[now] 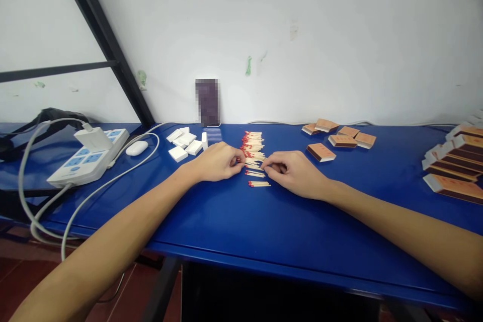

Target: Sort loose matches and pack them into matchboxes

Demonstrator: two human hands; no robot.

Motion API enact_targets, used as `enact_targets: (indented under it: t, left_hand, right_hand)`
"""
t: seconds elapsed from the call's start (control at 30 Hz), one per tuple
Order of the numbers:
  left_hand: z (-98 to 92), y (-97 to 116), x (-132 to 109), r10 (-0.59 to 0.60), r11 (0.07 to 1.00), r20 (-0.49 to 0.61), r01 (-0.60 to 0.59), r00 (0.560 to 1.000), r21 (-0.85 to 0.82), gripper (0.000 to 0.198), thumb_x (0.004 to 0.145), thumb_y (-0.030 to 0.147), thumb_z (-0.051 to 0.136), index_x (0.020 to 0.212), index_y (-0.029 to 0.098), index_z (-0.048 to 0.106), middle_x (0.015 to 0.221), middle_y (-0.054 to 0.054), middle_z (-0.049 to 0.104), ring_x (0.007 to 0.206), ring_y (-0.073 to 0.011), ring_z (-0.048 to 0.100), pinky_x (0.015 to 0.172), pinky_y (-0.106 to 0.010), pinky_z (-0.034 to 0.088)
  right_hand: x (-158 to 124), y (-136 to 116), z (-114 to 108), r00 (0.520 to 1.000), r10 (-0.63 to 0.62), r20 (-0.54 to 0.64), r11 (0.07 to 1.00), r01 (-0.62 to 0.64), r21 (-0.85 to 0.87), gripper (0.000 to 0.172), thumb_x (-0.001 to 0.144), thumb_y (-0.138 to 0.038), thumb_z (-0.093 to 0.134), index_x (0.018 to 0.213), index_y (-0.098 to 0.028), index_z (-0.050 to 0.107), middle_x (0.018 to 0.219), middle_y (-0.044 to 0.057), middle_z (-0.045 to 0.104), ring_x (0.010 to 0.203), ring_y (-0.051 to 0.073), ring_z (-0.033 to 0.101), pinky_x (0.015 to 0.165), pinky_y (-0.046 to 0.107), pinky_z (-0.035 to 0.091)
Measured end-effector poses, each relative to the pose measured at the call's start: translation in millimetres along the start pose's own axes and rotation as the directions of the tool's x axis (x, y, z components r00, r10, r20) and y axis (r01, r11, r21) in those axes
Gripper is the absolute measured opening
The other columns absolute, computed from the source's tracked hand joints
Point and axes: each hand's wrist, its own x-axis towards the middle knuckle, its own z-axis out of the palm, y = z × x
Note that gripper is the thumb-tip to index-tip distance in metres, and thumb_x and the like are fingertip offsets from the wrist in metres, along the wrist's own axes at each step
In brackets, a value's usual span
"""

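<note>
A column of red-headed matches (253,145) lies on the blue table, heads to the left. My left hand (222,162) is closed in a pinch at the head ends of matches near the front of the column. At the plain ends of the same matches, my right hand (294,172) is also closed, thumb and forefinger together. How many matches the fingertips hold is too small to tell. Just in front of the hands lies a small separate row of matches (259,184). White matchbox trays (184,142) are grouped left of the column, and orange-brown matchbox sleeves (320,152) lie on the right.
Stacked matchboxes (455,186) stand at the far right. A phone (208,103) leans against the wall. On the left are a white power strip (88,158) with a plugged-in charger (93,138), looping cables and a white oval case (137,148). The table's front edge (264,266) runs below my arms.
</note>
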Motion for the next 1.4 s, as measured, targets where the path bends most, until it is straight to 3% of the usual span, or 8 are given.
enact_targets:
  t: [0.53, 0.87, 1.1, 1.4]
  left_hand:
    - [-1.7, 10, 0, 0.029, 0.995, 0.055, -0.023, 0.998, -0.102, 0.021, 0.076, 0.014, 0.052, 0.087, 0.017, 0.07, 0.055, 0.005, 0.056, 0.05, -0.0084, 0.049, 0.057, -0.022, 0.037]
    - [-1.9, 12, -2, 0.047, 0.974, 0.08, -0.028, 0.996, -0.225, 0.017, 0.076, 0.014, 0.054, 0.083, 0.016, 0.069, 0.051, 0.006, 0.053, 0.047, -0.0072, 0.048, 0.055, -0.021, 0.038]
    - [-3.2, 10, -1, 0.067, 0.99, 0.082, -0.056, 0.994, -0.13, 0.02, 0.07, 0.011, 0.054, 0.086, 0.016, 0.064, 0.054, 0.006, 0.055, 0.05, -0.0077, 0.05, 0.055, -0.022, 0.036]
    - [-2.2, 17, -3, 0.094, 0.988, 0.112, -0.078, 0.989, -0.135, 0.01, 0.073, 0.016, 0.055, 0.081, 0.018, 0.061, 0.054, 0.007, 0.053, 0.05, -0.0078, 0.048, 0.054, -0.021, 0.033]
  right_hand:
    - [-1, -1, -1, 1.0, 0.016, 0.017, 1.0, -0.016, 0.013, 0.02, 0.083, -0.022, 0.053, 0.086, -0.018, 0.072, 0.058, -0.002, 0.055, 0.053, 0.012, 0.046, 0.057, 0.027, 0.035]
    - [-2, -5, -4, 0.996, -0.039, 0.079, 0.999, 0.037, 0.024, 0.019, 0.085, -0.023, 0.052, 0.085, -0.019, 0.071, 0.062, -0.002, 0.055, 0.055, 0.012, 0.047, 0.059, 0.027, 0.034]
    - [-3, -6, -8, 0.981, -0.019, 0.195, 0.999, 0.024, -0.023, 0.028, 0.072, -0.012, 0.05, 0.095, -0.02, 0.062, 0.068, -0.004, 0.051, 0.059, 0.011, 0.045, 0.058, 0.025, 0.032]
    - [-4, -7, -7, 0.978, -0.037, 0.205, 0.995, 0.056, -0.088, 0.019, 0.076, -0.019, 0.054, 0.095, -0.021, 0.058, 0.072, -0.004, 0.051, 0.062, 0.012, 0.046, 0.06, 0.026, 0.032]
